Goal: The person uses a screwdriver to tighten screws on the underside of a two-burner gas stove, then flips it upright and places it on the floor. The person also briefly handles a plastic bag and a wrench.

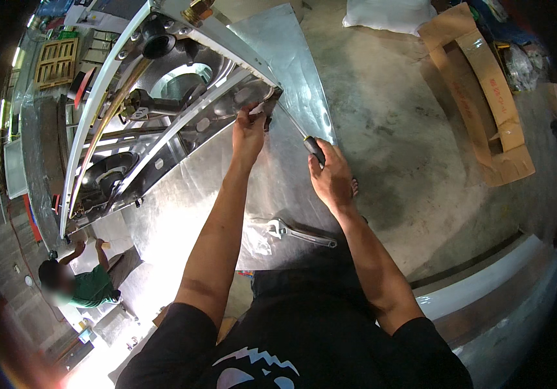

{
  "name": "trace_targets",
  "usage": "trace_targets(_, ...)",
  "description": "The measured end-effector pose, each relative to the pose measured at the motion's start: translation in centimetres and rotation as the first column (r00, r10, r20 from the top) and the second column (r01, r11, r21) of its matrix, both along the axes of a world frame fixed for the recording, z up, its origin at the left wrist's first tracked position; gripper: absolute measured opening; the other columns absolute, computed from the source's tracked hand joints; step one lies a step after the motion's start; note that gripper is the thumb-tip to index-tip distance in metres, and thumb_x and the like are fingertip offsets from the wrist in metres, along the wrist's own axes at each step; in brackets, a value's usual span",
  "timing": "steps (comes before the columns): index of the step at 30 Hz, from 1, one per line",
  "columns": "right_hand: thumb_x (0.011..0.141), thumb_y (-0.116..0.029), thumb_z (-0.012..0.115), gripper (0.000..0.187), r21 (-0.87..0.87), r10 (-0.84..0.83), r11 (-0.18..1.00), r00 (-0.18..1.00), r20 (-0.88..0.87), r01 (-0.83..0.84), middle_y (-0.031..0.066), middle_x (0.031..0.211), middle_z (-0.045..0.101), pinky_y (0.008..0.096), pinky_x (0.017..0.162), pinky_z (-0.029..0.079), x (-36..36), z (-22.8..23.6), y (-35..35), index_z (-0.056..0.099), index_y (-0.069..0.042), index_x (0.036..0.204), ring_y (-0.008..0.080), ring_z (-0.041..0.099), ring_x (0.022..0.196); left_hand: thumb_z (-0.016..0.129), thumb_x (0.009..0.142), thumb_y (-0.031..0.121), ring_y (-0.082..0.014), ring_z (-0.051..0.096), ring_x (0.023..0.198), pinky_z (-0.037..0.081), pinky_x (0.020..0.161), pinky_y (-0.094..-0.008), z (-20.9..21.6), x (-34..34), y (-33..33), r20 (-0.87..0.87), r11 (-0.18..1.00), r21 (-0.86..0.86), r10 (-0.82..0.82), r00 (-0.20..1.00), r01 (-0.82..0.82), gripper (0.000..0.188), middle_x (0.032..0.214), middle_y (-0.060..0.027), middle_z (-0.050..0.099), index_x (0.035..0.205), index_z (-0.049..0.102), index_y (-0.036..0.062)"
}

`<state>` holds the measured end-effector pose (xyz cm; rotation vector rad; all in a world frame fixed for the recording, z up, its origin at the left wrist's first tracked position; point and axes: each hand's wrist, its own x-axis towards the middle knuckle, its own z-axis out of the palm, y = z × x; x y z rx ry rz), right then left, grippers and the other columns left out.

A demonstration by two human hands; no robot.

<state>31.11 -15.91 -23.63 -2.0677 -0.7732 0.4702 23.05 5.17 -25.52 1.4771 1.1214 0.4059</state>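
Note:
A gas stove (217, 97) lies upturned on a sheet-metal table (181, 194), its underside with burners and a brass pipe (100, 129) showing. My left hand (249, 133) is at the stove's near right corner, fingers closed on a small part there that they mostly hide. My right hand (331, 178) wraps round the black handle of a screwdriver (315, 149). Its thin shaft slants up and left, and the tip reaches that same corner; whether it sits in a screw cannot be made out. An adjustable wrench (301, 234) rests on the table between my forearms.
Beside the wrench lies a clear plastic bag (257, 243). Along the right, an open cardboard frame (479, 97) is on the concrete floor (395, 129), with a white sack (388, 14) behind it. At the lower left another person (93, 285) in a green shirt works.

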Motion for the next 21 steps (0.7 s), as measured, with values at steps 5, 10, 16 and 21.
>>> trace_targets(5, 0.091, -0.015, 0.068, 0.041, -0.061, 0.001, 0.998, 1.0, -0.029, -0.002, 0.0159, 0.108, 0.065, 0.0444, 0.082, 0.054, -0.1, -0.8, -0.1, 0.058, -0.002, 0.128, 0.036, 0.066, 0.095, 0.059, 0.096, 0.008, -0.0113, 0.06, 0.079, 0.047, 0.072, -0.0264, -1.1, -0.3, 1.0, -0.035, 0.992, 0.074, -0.095, 0.995, 0.098, 0.035, 0.09, -0.0051, 0.067, 0.132, 0.057, 0.0076)
trace_targets(10, 0.092, -0.015, 0.067, 0.04, 0.009, -0.004, 1.0, 1.0, 0.001, 0.004, 0.0165, 0.108, 0.065, 0.0435, 0.083, 0.054, 0.0, -1.0, 0.1, 0.058, -0.002, 0.128, 0.0355, 0.067, 0.095, 0.059, 0.097, 0.009, -0.011, 0.059, 0.08, 0.048, 0.07, -0.0266, -1.5, -0.4, 1.3, 0.026, 0.991, 0.057, -0.125, 0.992, 0.123, 0.034, 0.094, -0.0048, 0.067, 0.131, 0.057, 0.0079)
trace_targets(16, 0.092, -0.014, 0.066, 0.039, -0.003, -0.005, 1.0, 1.0, -0.031, 0.005, 0.0169, 0.106, 0.065, 0.0436, 0.085, 0.055, 0.0, -0.9, 0.1, 0.058, -0.001, 0.128, 0.0349, 0.067, 0.097, 0.058, 0.098, 0.011, -0.011, 0.059, 0.086, 0.05, 0.07, -0.0271, -0.9, -0.7, 1.2, -0.02, 0.986, 0.094, -0.139, 0.99, 0.14, 0.033, 0.105, -0.004, 0.065, 0.131, 0.055, 0.01)
trace_targets(21, 0.091, -0.012, 0.067, 0.04, -0.018, 0.007, 1.0, 1.0, -0.027, -0.008, 0.0171, 0.105, 0.065, 0.043, 0.082, 0.056, 0.0, -0.6, 0.1, 0.057, 0.0, 0.128, 0.0344, 0.068, 0.094, 0.06, 0.099, 0.015, -0.0107, 0.059, 0.086, 0.049, 0.071, -0.0268, -0.9, -0.7, 1.3, 0.03, 0.988, 0.061, -0.142, 0.989, 0.14, 0.034, 0.104, -0.0038, 0.066, 0.132, 0.055, 0.0083)
